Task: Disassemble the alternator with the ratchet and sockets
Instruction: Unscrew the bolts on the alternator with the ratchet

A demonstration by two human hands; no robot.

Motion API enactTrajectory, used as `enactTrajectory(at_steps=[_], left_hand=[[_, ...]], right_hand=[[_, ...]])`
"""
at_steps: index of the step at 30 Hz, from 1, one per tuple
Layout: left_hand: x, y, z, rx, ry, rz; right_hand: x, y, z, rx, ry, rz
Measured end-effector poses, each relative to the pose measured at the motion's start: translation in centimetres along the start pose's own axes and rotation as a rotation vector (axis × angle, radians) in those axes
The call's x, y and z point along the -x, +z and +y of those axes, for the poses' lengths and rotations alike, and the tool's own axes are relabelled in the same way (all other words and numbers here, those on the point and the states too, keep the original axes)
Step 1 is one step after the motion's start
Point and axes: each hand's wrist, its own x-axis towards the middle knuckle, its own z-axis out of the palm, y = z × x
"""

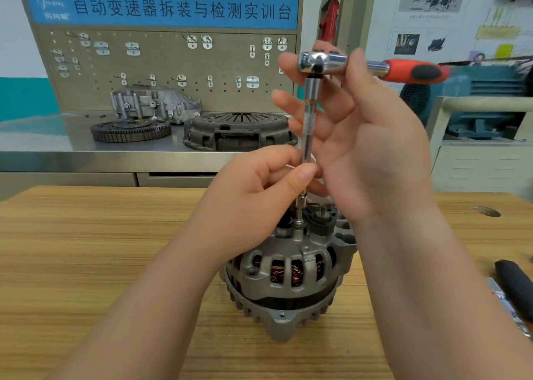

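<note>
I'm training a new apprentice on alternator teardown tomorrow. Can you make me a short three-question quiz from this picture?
1. True or false: the right hand holds the ratchet by its red grip.
2. What does the left hand pinch? A. the extension bar B. a screwdriver C. a loose bolt
3. Fill in: the alternator stands on a ____ table.
Key: 1. false, it holds the head end; 2. A; 3. wooden.
</note>
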Motion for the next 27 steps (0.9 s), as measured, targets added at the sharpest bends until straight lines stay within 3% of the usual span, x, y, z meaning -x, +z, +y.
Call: enactTrajectory(at_steps=[6,13,15,20,27], left_hand=[[-0.28,0.40,-0.20,-0.100,0.022,0.081],[-0.06,0.12,-0.05,-0.006,0.014,0.004],[-0.05,0.00,-0.10,-0.042,0.008,-0.001],[-0.23,0.41,-0.01,-0.086,0.008,0.065],[-0.09,0.30,0.38,-0.037,-0.001,0.017]], right_hand=[[0.10,0.59,0.18,0.260,-0.269,0.017],[0.04,0.09,-0.30,-0.031,0.071,-0.022],[0.06,0.18,-0.29,-0.014,0.036,-0.003],[0.26,0.66,-0.20,0.221,-0.243,0.030],[0.03,0.18,-0.35,-0.091,0.029,0.010]])
